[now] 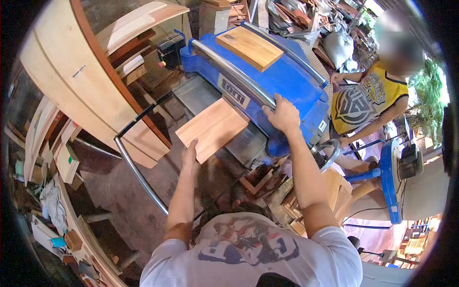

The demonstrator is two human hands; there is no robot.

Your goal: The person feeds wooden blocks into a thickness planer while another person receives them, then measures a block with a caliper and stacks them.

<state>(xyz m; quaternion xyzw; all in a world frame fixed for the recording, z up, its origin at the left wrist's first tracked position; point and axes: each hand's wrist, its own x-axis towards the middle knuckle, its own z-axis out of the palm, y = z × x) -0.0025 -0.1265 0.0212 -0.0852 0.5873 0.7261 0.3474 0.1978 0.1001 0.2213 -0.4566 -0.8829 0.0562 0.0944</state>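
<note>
A blue machine (299,100) with metal rollers on top stands in front of me. My left hand (190,154) grips the near edge of a light wooden board (213,128), whose far end lies at the machine's opening under the label. My right hand (284,114) is closed round the end of the near metal roller bar (234,71) on top of the machine. Behind that bar, a second wooden block (249,47) rests on the blue top, touched by neither hand.
A person in a yellow top (370,98) stands at the right beside the machine, a hand near the handwheel (329,155). Large wooden sheets (79,71) lean at the left. A bent metal bar (138,174) sticks out at the lower left. Scrap wood lies behind.
</note>
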